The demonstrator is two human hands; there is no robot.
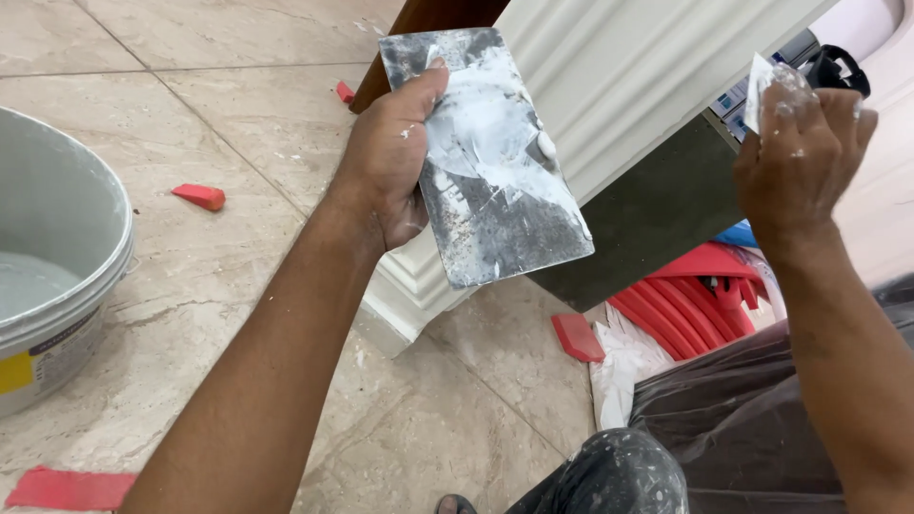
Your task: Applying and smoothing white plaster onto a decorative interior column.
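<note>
Plate (495,162), stiff, putty-slick, is clamped at its edge by left hand (386,162); scraper (766,86) is pinched by right hand (800,152).

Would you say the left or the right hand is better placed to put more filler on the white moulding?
Probably the right hand: it holds a small scraper raised beside the white moulding, while the left hand grips the metal plate carrying filler.

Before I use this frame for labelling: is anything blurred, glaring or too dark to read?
Head view: even, soft daylight with faint shadows; the metal plate in the left hand is sharp, its grey sheen mild, no blown glare. The right hand and its small white blade look slightly soft. The bucket is cut off at the left edge.
</note>
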